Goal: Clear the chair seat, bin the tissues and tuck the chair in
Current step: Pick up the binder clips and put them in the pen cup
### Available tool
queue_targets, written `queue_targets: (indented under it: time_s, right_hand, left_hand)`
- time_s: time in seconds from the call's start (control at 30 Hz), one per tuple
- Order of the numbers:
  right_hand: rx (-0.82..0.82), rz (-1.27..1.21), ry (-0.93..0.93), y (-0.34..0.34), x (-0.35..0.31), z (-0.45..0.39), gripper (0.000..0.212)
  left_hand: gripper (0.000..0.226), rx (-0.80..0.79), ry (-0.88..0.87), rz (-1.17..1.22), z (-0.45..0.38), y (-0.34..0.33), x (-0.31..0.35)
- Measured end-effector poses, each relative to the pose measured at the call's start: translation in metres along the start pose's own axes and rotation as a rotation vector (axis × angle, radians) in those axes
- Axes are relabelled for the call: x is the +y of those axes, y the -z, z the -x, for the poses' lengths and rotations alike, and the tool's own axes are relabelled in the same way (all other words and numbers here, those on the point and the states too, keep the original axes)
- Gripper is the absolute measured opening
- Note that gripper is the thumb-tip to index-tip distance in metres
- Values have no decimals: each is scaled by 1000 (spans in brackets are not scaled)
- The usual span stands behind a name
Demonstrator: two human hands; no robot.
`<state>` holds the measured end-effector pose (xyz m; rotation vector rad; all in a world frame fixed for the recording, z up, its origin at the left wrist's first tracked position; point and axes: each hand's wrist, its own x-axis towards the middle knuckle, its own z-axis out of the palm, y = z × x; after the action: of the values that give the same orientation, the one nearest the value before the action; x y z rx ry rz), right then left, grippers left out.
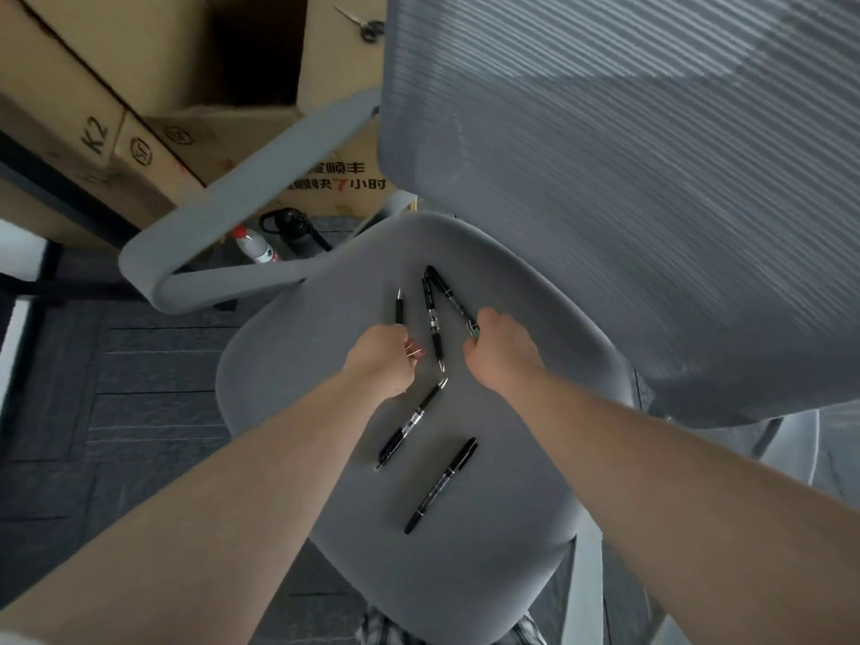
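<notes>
A grey office chair seat [488,574] fills the middle of the view, with several black pens scattered on it. My left hand [384,360] is closed around small metal clips, its knuckles against the lower end of a thin black pen [399,307]. My right hand [500,349] pinches the near end of another black pen [446,290] that slants up the seat. Between my hands lies a third pen [433,325]. Closer to me rest a clear-barrel pen [412,421] and a black marker [442,484]. No tissues are visible.
The mesh backrest [651,179] rises at the right, and a grey armrest [242,197] loops at the left. Cardboard boxes [139,86] stand behind, with scissors [370,25] on one. A plastic bottle [253,246] and a dark flask [298,230] stand on the carpet.
</notes>
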<state>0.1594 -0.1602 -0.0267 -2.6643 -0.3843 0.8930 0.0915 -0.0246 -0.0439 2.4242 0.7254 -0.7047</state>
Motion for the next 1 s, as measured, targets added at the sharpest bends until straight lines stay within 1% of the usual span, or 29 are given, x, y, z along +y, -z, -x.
queue_targets:
  time_s: [0.07,0.1,0.13,0.17,0.2,0.23,0.27,0.37,0.4,0.47,0.57,0.67,0.8,0.9,1.0]
  right_hand:
    - [-24,30,27,16,-14,7,8]
    - [-37,42,43,24,-23,11,9]
    - [-51,55,56,32,-33,16,9]
    - [-59,71,76,40,-44,21,10]
    - [-63,90,101,48,-57,25,18]
    - [-72,114,133,55,-69,31,24]
    - [-86,136,173,62,-84,37,25]
    - [-128,190,297,79,-131,57,12]
    - [-136,212,338,83,-148,65,12]
    - [-134,242,425,87,-185,82,15]
    - [-102,281,553,85,-241,112,13]
    - [-102,278,647,70,-298,151,14]
    - [-147,305,728,32,-373,206,23]
    - [-180,329,815,-11,-426,256,21]
    - [-194,350,890,-56,-472,306,12]
  left_hand:
    - [14,8,32,-1,13,23,-3]
    - [11,15,57,-1,21,36,-6]
    - [11,29,78,4,29,50,-9]
    - [16,50,96,19,39,65,-13]
    - [20,72,108,22,49,80,-17]
    - [18,95,119,26,60,95,-22]
    - [14,123,127,29,72,108,-29]
    - [14,193,196,66,110,146,-53]
    - [9,226,210,74,125,157,-64]
    - [18,292,229,91,155,178,-85]
    - [21,357,277,112,202,205,-123]
    - [20,401,328,123,249,228,-169]
    - [19,454,423,132,312,247,-244]
    - [10,496,490,128,363,247,-308]
    - [11,508,551,107,411,241,-370]
